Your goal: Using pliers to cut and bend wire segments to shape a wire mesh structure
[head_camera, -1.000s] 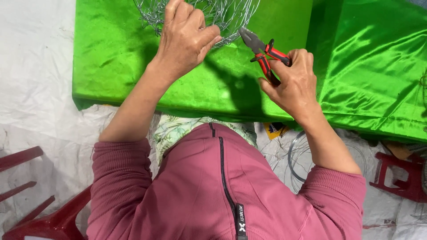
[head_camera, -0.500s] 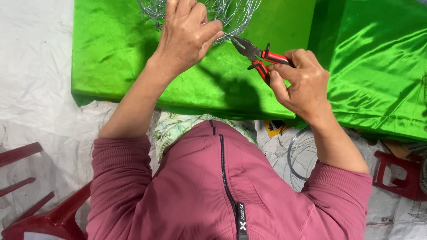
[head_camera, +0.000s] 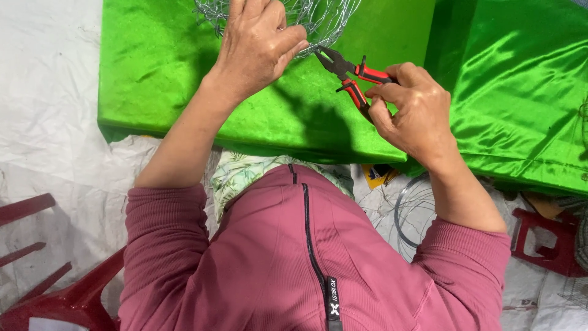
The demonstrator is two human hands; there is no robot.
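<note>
**Green-covered work surface over a white-sheeted floor**

Raised surface draped in shiny green satin cloth (head_camera: 184, 79), creased and glossy, with a second green-draped block (head_camera: 520, 104) just beside it on the right. Resting on the cloth at the top edge, a tangle of silver wire mesh (head_camera: 324, 18). Below, white sheeting (head_camera: 49, 122) over the floor, carrying loose wire coils (head_camera: 407, 214) and red plastic stools (head_camera: 37, 276).

wire mesh (head_camera: 324, 18): thin bare metal, dull silver | pliers (head_camera: 349, 76): dark matt metal head, red-and-black plastic grips | cloth (head_camera: 490, 92) over surface: bright green satin, glossy, creased | floor sheet (head_camera: 49, 122): white, matt, wrinkled | chair (head_camera: 55, 294): dark red plastic, smooth | sleeve (head_camera: 165, 245): pink ribbed knit
</note>
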